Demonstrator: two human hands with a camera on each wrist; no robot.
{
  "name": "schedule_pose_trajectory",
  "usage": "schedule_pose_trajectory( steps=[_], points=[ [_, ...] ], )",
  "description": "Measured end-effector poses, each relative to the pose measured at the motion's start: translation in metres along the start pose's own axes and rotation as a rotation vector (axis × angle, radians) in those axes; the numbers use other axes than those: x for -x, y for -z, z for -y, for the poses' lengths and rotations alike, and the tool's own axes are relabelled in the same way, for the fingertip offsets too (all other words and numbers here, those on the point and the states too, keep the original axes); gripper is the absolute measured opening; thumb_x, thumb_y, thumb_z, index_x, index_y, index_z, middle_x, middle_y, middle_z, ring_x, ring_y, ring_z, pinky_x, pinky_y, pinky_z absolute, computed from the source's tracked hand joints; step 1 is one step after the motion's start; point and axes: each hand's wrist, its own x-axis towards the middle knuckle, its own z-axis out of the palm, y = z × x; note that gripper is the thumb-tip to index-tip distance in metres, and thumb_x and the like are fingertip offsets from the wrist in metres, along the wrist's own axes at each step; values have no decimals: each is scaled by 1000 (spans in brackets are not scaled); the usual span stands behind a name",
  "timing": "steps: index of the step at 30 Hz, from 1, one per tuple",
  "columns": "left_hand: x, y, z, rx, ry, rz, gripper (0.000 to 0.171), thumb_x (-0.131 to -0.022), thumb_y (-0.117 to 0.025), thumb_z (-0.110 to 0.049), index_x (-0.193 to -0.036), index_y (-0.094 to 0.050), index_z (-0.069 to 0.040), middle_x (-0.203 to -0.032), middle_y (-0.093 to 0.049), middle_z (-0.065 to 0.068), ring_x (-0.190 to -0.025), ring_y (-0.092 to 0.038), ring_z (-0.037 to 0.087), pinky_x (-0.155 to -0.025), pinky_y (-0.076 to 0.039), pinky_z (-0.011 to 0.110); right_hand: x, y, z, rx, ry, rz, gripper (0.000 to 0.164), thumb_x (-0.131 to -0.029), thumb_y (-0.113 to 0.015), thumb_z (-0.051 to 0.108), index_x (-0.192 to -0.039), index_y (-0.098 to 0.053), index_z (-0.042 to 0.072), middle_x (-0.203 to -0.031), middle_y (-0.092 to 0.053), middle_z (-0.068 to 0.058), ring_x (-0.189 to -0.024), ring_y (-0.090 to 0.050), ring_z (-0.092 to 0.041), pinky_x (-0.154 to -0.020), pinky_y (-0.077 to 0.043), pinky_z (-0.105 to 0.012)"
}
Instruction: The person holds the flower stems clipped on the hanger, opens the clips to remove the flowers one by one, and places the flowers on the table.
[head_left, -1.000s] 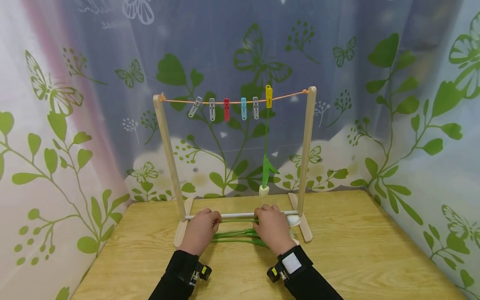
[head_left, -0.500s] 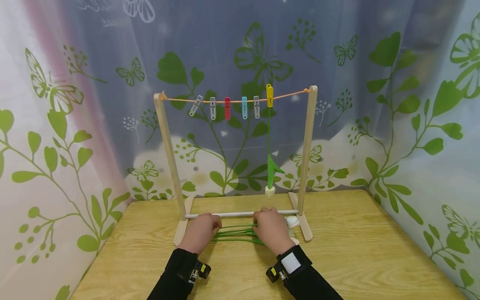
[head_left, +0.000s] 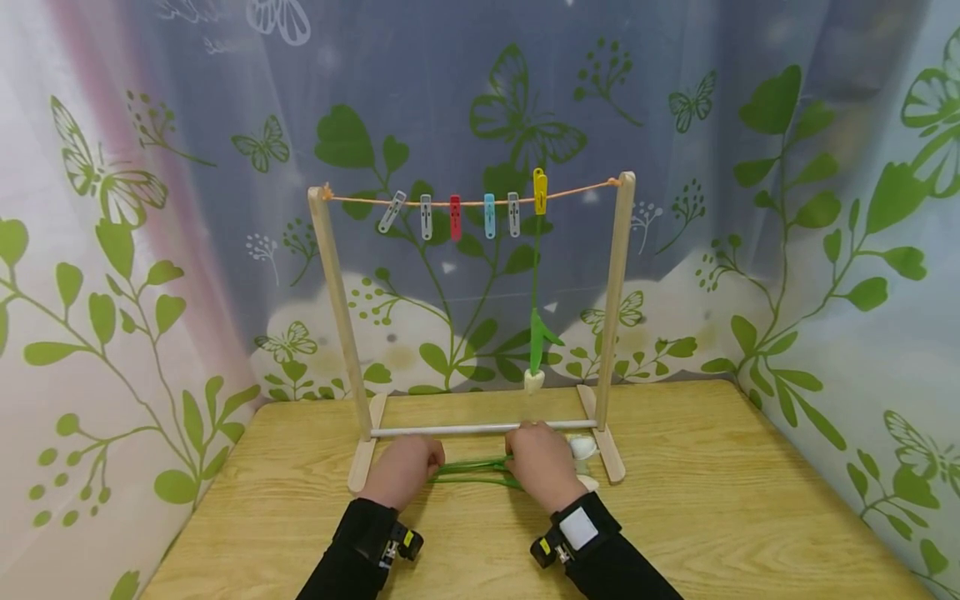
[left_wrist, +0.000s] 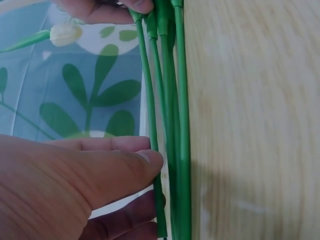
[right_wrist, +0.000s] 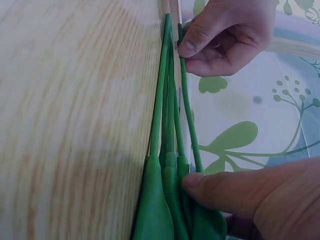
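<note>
My left hand pinches the thin green stem of an artificial tulip near its end, between thumb and fingers. Further along the same flower, my right hand grips it where the green leaf begins, its thumb on the leaf. Several more tulip stems lie side by side on the table, right beside the held one. White tulip heads show past the right hand, partly hidden by it. Another tulip hangs head down from a yellow clothespin on the line.
A wooden rack with a white crossbar stands just beyond both hands. Its orange string carries several other clothespins, among them a red clothespin and a blue clothespin. A leaf-printed curtain surrounds the wooden table.
Both hands have come down and slightly nearer with the held tulip, from by the crossbar to beside the other stems. The hanging tulip has swayed right and partly back.
</note>
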Motion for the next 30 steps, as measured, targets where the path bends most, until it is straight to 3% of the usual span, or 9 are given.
schedule_pose_trajectory(
  steps=[8, 21, 26, 30],
  points=[
    [1, -6, 4, 4, 10, 42, 19, -96, -79, 2, -88, -78, -14, -85, -74, -1, -81, -70, 19, -73, -62, 38, 1, 2, 3, -9, -8, 36, 16, -83, -97, 17, -81, -81, 16, -80, -72, -2, -71, -69, -21, -56, -61, -36],
    [1, -3, -2, -41, 7, 38, 16, -95, -81, 1, -89, -79, -14, -87, -76, 1, -83, -73, 21, -74, -63, 40, 1, 5, 3, -10, -13, 40, 21, -87, -94, 17, -74, -77, 16, -76, -70, -1, -66, -66, -19, -51, -55, -33],
    [1, -3, -2, -55, 2, 25, 19, -96, -81, -4, -84, -75, -16, -80, -71, -3, -72, -61, 12, -67, -57, 34, 0, 5, 2, -21, 1, 9, 25, -90, -92, 20, -71, -76, 17, -72, -66, 0, -64, -62, -17, -50, -51, -30],
    [1, -2, -3, -51, 13, 28, 24, -98, -80, -8, -79, -70, -19, -75, -64, -7, -68, -50, 7, -65, -49, 28, -2, 5, 3, -36, 8, -31, 19, -93, -90, 22, -77, -80, 19, -72, -63, 4, -64, -57, -12, -51, -49, -25]
  ],
)
